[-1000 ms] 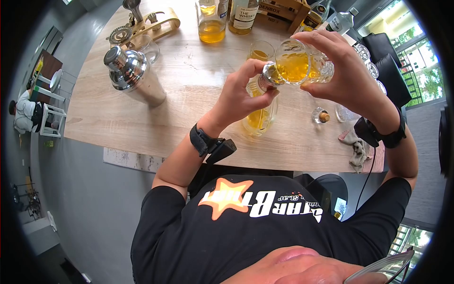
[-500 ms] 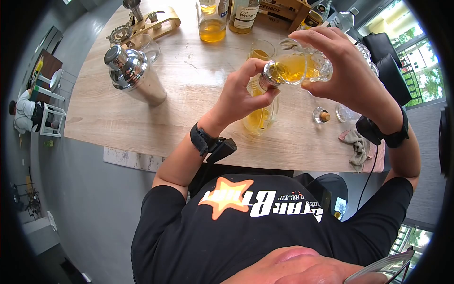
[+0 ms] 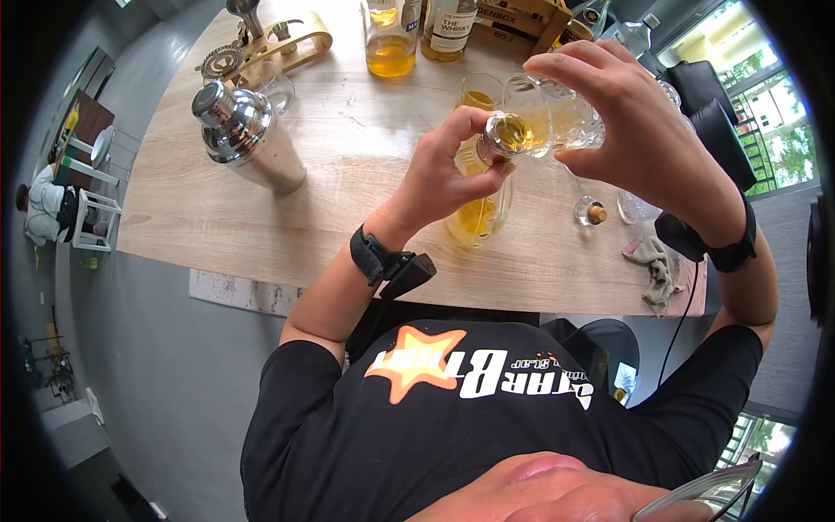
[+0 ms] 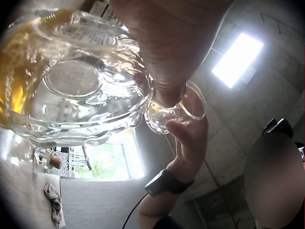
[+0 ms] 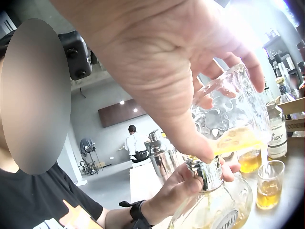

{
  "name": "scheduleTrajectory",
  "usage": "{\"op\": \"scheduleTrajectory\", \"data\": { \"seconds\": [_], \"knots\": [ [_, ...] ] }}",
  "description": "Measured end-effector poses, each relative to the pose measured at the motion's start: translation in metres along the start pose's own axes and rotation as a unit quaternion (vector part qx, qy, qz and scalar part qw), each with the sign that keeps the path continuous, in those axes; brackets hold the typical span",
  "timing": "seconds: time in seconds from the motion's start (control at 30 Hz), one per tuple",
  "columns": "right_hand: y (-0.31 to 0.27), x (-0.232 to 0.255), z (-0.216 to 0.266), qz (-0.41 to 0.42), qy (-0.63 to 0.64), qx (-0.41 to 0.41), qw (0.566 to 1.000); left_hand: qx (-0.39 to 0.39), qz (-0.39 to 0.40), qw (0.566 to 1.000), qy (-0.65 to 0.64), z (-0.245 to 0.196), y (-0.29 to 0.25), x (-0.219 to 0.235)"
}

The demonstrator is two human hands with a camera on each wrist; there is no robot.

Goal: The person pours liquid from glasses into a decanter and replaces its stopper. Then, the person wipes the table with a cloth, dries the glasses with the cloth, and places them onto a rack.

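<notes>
In the head view my left hand (image 3: pixel 444 170) pinches a silver collar (image 3: pixel 506 136) at the neck of a clear glass bottle (image 3: pixel 476 222) holding amber liquid. The right wrist view shows this bottle (image 5: pixel 238 202) upright, its silver top (image 5: pixel 206 174) between my left fingers. My right hand (image 3: pixel 639 122) grips a clear textured glass (image 3: pixel 570 122), tipped sideways with its rim over the silver opening. Amber liquid lies along the low side of that glass (image 5: pixel 231 112). More amber liquid shows inside the silver opening. Just behind the bottle stands another glass (image 5: pixel 269 188) with amber liquid.
A metal shaker (image 3: pixel 252 143) stands on the left of the wooden table (image 3: pixel 374 252). Behind are a bar-tool stand (image 3: pixel 296 43), an amber bottle (image 3: pixel 390 56), a whisky bottle (image 3: pixel 448 35) and a wooden crate (image 3: pixel 513 26). A stopper (image 3: pixel 596 213) and cloth (image 3: pixel 654 265) lie at right.
The glass in my right hand has tipped further and moved slightly left, and less amber liquid shows in it. My left hand and the bottle have stayed in place.
</notes>
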State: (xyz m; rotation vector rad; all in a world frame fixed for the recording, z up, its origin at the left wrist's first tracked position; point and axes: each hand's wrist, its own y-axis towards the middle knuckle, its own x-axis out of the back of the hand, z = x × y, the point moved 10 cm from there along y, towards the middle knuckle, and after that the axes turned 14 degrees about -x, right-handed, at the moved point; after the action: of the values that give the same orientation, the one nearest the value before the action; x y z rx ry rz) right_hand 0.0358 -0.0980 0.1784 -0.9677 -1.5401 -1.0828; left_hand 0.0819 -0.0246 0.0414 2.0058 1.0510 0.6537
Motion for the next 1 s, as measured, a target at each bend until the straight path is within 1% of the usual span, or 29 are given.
{"op": "scheduleTrajectory", "data": {
  "seconds": [0.07,0.13,0.23,0.37,0.47,0.53,0.57,0.63,0.67,0.73,0.77,0.83,0.87,0.93,0.97,1.0],
  "knots": [
    [0.000,0.000,0.001,0.001,-0.002,0.002,1.000,0.000,-0.001,1.000,-0.002,0.000,0.000,0.001],
    [0.002,0.001,0.003,0.001,-0.005,0.002,1.000,0.011,0.020,1.000,-0.010,0.001,-0.001,-0.003],
    [0.004,0.004,0.009,0.005,-0.037,-0.004,0.999,0.009,0.024,1.000,-0.015,0.001,-0.001,-0.003],
    [0.007,0.000,0.010,0.007,-0.038,-0.001,0.999,0.015,0.022,1.000,-0.015,0.000,-0.001,-0.003],
    [0.008,0.002,0.019,-0.007,-0.057,0.022,0.998,0.018,0.023,1.000,-0.007,0.003,-0.002,-0.003],
    [0.008,0.005,0.028,-0.013,-0.085,0.037,0.996,0.011,-0.001,1.000,-0.009,0.002,-0.001,0.000],
    [0.010,0.012,0.031,-0.013,-0.086,0.036,0.996,0.010,-0.001,1.000,-0.009,0.002,-0.001,0.000],
    [0.011,0.015,0.048,0.032,-0.156,0.091,0.983,0.013,-0.001,1.000,-0.007,0.002,-0.001,0.000],
    [0.012,0.014,0.051,0.032,-0.156,0.091,0.983,0.013,0.000,1.000,-0.007,0.001,-0.001,0.000],
    [0.013,0.011,0.055,0.005,-0.209,0.083,0.974,0.000,-0.010,1.000,0.016,-0.002,-0.001,0.003],
    [0.012,0.011,0.056,0.005,-0.209,0.082,0.974,0.000,-0.009,1.000,0.015,-0.003,-0.001,0.003],
    [0.010,0.013,0.061,-0.005,-0.157,0.092,0.983,0.026,-0.009,1.000,0.000,0.000,-0.002,0.001],
    [0.009,0.010,0.062,-0.005,-0.157,0.091,0.983,0.026,-0.008,1.000,-0.001,0.001,-0.002,0.001],
    [0.006,0.003,0.064,-0.059,-0.257,0.097,0.960,0.000,-0.014,1.000,0.019,-0.001,-0.002,0.004],
    [0.004,0.000,0.063,-0.059,-0.257,0.097,0.960,0.000,-0.013,1.000,0.019,-0.002,-0.001,0.003],
    [0.002,0.008,0.060,-0.097,-0.197,0.084,0.972,0.002,-0.013,1.000,0.009,-0.002,-0.001,0.003]
  ]
}}
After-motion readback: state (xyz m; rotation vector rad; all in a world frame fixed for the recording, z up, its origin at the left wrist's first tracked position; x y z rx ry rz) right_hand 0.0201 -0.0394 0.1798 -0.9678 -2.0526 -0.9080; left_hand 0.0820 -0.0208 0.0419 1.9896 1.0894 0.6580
